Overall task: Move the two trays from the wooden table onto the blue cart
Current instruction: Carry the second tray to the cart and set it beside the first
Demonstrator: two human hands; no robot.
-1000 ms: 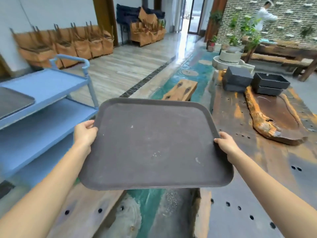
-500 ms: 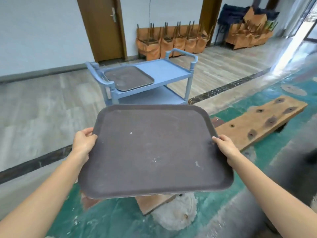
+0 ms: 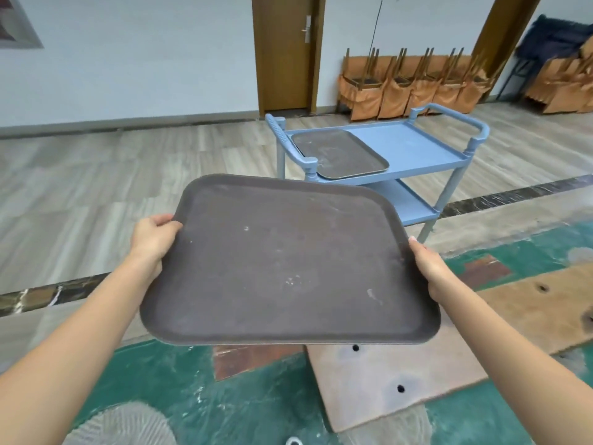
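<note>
Fingers of my left hand (image 3: 154,237) curl over the left edge of the dark tray (image 3: 285,261), thumb on the rim and the rest tucked underneath out of sight; my right hand (image 3: 428,268) is clamped on the opposite edge in the same way, only the thumb side showing. I have the tray in the air at about waist level, tilted a little toward me, nothing on it. Ahead stands the blue cart (image 3: 417,146), well apart from me across a strip of pale floor, and the other tray (image 3: 338,152) already lies on the left part of its top shelf, one corner poking out past the near edge. My worry is that corner: if I slide this one in carelessly from the front I could nudge it further off. The bare right half of the shelf looks barely wide enough, so stacking may be safer. The cart handle (image 3: 462,120) stands up at the far right end and could catch the rim. Underfoot, a wooden plank (image 3: 481,342) lies across the green floor, an easy trip while the tray hides my feet.
</note>
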